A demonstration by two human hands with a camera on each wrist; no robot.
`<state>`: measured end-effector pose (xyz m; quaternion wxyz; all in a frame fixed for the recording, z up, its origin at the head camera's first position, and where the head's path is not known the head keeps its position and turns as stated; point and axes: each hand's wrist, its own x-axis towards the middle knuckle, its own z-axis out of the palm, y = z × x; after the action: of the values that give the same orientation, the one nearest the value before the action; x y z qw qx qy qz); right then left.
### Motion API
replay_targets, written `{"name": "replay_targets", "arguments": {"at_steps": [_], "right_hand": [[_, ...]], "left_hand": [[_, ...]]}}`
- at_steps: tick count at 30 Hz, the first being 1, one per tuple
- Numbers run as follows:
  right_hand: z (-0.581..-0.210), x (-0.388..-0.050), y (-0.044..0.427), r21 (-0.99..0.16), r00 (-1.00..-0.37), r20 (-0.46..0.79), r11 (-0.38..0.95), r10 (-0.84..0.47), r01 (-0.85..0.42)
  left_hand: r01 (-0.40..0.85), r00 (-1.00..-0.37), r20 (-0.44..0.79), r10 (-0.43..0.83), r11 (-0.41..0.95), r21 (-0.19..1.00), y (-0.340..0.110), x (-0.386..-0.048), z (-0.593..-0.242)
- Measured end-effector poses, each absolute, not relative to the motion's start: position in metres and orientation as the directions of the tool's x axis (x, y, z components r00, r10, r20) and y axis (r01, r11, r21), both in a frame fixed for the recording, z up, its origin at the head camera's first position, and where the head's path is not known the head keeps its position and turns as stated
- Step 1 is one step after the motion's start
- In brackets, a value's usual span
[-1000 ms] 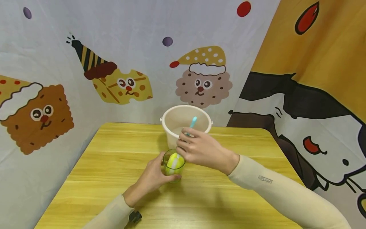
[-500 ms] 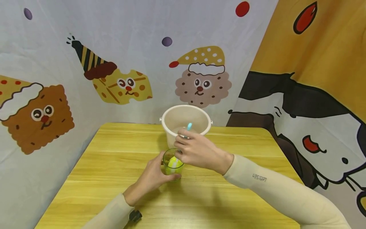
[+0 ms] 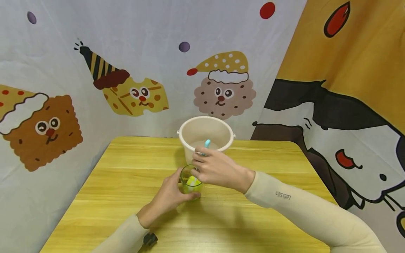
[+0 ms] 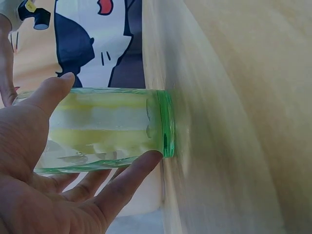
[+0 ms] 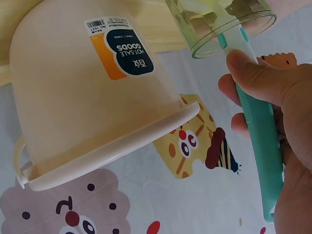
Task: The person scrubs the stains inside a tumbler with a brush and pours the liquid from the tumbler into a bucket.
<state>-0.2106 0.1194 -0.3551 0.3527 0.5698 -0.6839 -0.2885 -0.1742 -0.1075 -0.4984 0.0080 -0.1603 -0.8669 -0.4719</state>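
Partly inside glass (image 4: 167, 124), teal-handled sponge (image 5: 261, 131)

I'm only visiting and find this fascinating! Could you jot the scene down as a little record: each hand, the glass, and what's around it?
Left hand: curled round the green-tinted drinking glass
Right hand: grips the teal-handled sponge brush
Inside the glass: the brush's yellow-and-white sponge head
Beyond the glass: cream plastic bucket, upright
Work surface: wood-grain table
Backdrop: printed cloth with cartoon food characters in hats
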Motion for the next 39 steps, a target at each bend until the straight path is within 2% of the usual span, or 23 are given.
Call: {"name": "replay_targets", "arguments": {"at_steps": [19,32,39], "right_hand": [[-0.3594,-0.2087,0.1143,0.783,-0.130,0.120,0.174,-0.984,-0.597],[-0.3626,-0.2104,0.1150,0.771,-0.100,0.138,0.170,-0.985,-0.614],[-0.3632,-0.2117,0.1193,0.764,-0.113,0.133,0.175,-0.985,-0.622]], "left_hand": [[0.338,-0.931,0.207,0.300,0.498,0.799,-0.1082,-0.1725,-0.5007],[0.350,-0.926,0.218,0.308,0.484,0.802,-0.1071,-0.1727,-0.4929],[0.358,-0.922,0.220,0.319,0.482,0.800,-0.1072,-0.1728,-0.4938]]}}
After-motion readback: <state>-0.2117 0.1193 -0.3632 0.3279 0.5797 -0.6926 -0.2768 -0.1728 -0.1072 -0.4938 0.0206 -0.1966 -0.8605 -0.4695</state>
